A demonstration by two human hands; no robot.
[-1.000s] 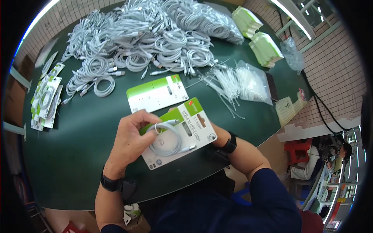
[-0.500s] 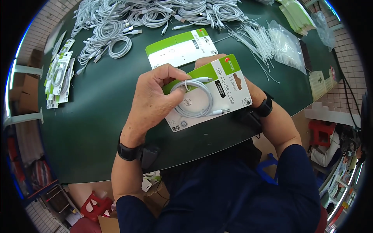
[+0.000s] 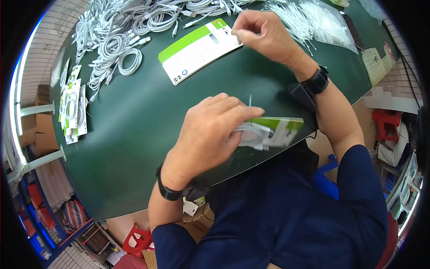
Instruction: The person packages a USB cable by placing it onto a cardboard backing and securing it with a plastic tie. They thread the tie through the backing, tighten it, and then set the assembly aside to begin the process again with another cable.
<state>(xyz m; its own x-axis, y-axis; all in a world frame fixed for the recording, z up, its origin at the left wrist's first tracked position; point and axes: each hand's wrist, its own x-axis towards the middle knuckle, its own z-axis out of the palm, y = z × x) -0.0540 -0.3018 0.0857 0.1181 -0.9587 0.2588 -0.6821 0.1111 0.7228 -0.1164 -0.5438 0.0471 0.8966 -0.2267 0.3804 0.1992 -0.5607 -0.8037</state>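
Observation:
My left hand [image 3: 208, 134] grips a green-and-white cardboard card [image 3: 286, 130] by its left end, low over the table's front edge. A coiled white USB cable [image 3: 253, 136] lies against that card, which is tilted and blurred by motion. A thin white tie end [image 3: 251, 99] sticks up just above my left fingers. My right hand [image 3: 264, 36] is closed, thumb and fingertips drawn together at the right end of a stack of flat green-and-white cards [image 3: 197, 51]. Whatever its fingertips may hold cannot be made out.
Many coiled white cables [image 3: 121, 27] cover the far left of the table. Loose white cable ties [image 3: 291, 20] and a clear bag of ties [image 3: 329, 27] lie at the far right. Several carded cables [image 3: 74, 105] overlap at the left edge. A red stool [image 3: 386, 127] stands beyond the right side.
My right hand has let go of the carded cable and moved up to the flat cards. My left hand has shifted right and down, tilting the card with its cable.

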